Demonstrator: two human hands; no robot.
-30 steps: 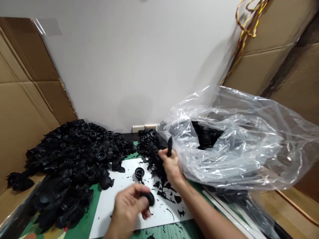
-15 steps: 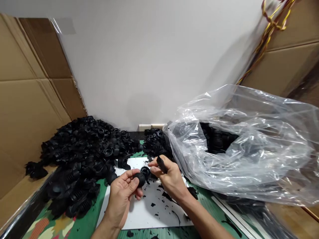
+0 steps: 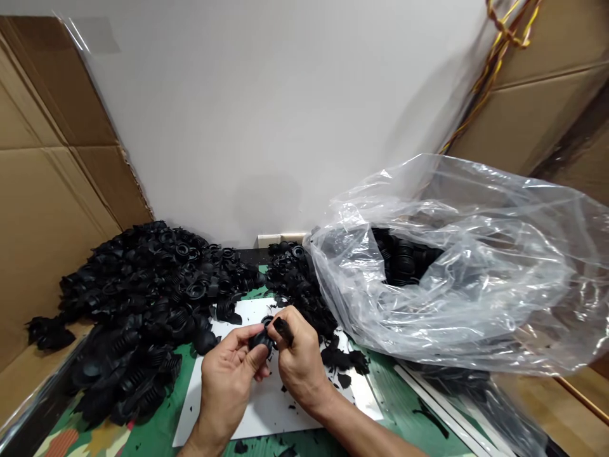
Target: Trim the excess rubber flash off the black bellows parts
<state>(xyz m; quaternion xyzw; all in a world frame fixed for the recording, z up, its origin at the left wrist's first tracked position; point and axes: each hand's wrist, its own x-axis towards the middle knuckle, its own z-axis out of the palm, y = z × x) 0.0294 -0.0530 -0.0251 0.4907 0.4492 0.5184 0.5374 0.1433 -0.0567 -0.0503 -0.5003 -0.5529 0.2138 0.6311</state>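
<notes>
My left hand (image 3: 226,381) grips a round black rubber moulded part (image 3: 261,339) between thumb and fingers. My right hand (image 3: 299,358) pinches a small dark strip (image 3: 283,329) and presses it against that part, so the two hands nearly touch. Behind them, a black ringed grommet (image 3: 267,321) lies mostly hidden on the white board (image 3: 266,412). Torn black rubber scraps (image 3: 341,362) lie on the board to the right of my right hand. A large heap of black ribbed rubber parts (image 3: 143,298) rises left of the board.
A clear plastic bag (image 3: 451,285) holding more black parts fills the right side. Green patterned mat (image 3: 157,406) lies under the board. Cardboard sheets (image 3: 47,190) line the left, and twisted yellow-brown wires (image 3: 504,38) hang at top right before a white wall (image 3: 257,127).
My hands have come closer together over the board, and the dark strip in my right hand now presses on the part in my left. The view has shifted slightly.
</notes>
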